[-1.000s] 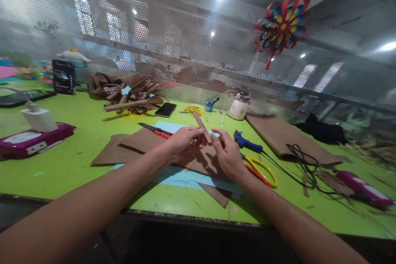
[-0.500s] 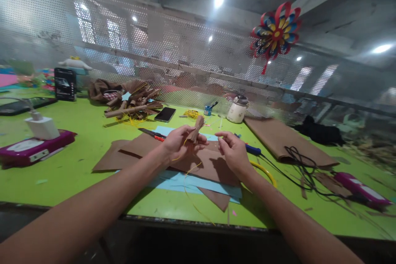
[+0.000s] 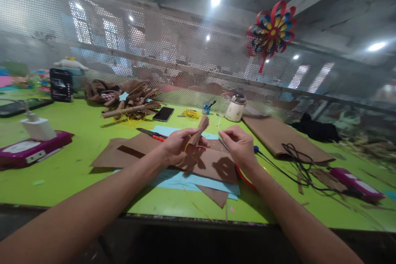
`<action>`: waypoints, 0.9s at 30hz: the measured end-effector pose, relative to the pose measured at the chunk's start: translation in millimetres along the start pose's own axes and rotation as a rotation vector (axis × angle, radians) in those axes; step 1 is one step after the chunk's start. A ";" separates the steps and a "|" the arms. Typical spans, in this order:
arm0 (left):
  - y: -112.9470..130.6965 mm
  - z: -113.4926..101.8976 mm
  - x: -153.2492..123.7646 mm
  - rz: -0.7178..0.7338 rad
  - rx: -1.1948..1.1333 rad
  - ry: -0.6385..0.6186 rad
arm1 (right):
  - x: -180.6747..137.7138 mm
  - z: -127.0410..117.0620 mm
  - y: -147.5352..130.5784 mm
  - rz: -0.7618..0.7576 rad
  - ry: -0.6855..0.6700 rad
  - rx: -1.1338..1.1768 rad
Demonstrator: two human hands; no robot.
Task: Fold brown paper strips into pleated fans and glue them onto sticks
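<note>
My left hand [image 3: 177, 146] is closed on a small pleated bundle of brown paper [image 3: 200, 128], which stands tilted up from the fingers. Thin yellow string [image 3: 186, 148] trails from it. To the right, my right hand [image 3: 238, 144] is raised with thumb and forefinger pinched together. It appears closed round scissors [image 3: 244, 178]: a grey blade shows left of the palm and a red handle loop below, the middle hidden by the hand. Brown paper sheets [image 3: 213, 165] lie under both hands, over light blue paper [image 3: 173, 181]. Dark-bladed scissors with red handles [image 3: 151, 134] lie by my left wrist.
Behind stand a phone [image 3: 163, 114], a blue jar [image 3: 206, 109] and a white bottle [image 3: 235, 109]. Brown paper rolls [image 3: 130, 105] pile at back left. Folded brown paper [image 3: 281, 136], a black cable [image 3: 298, 161] and a purple power strip [image 3: 355, 183] lie right; another strip [image 3: 37, 146] lies left.
My right hand has turned and risen slightly, its fingers now pinched; a grey blade and red loop have come into sight by it. My left hand still holds the paper bundle, tilted further right.
</note>
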State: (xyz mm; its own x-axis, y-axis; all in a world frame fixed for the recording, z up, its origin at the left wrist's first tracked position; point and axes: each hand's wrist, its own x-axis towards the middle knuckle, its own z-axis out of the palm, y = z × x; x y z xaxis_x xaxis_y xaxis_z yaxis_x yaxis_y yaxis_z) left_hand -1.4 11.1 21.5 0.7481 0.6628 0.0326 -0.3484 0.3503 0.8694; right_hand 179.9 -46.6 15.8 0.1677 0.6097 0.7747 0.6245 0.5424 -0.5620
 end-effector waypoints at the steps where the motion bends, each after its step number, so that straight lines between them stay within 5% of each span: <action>1: 0.0 -0.4 1.0 0.036 0.011 0.052 | -1.0 1.3 -1.4 0.007 -0.026 0.009; 5: 0.2 -4.3 5.3 0.192 0.040 0.169 | -8.4 9.5 -14.1 0.067 -0.253 0.071; 9: -2.2 -3.5 7.0 0.201 0.055 0.163 | -17.7 19.6 -25.2 0.174 -0.490 0.216; 15: -4.1 -5.0 8.1 0.228 0.054 0.124 | -28.0 28.5 -18.6 0.370 -0.555 0.341; 22: 3.1 -4.9 4.4 0.188 0.024 0.097 | -26.7 19.9 -29.3 0.028 -0.551 0.074; 27: 4.1 -3.0 3.1 0.187 -0.004 0.085 | -28.0 20.5 -30.9 -0.078 -0.607 -0.076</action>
State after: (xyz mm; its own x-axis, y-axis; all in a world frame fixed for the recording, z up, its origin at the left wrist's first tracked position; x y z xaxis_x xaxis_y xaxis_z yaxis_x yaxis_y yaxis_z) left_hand -2.2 16.6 23.7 0.6198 0.7699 0.1517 -0.4794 0.2185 0.8499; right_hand 140.3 -68.6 5.5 -0.3309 0.8022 0.4970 0.6738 0.5696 -0.4708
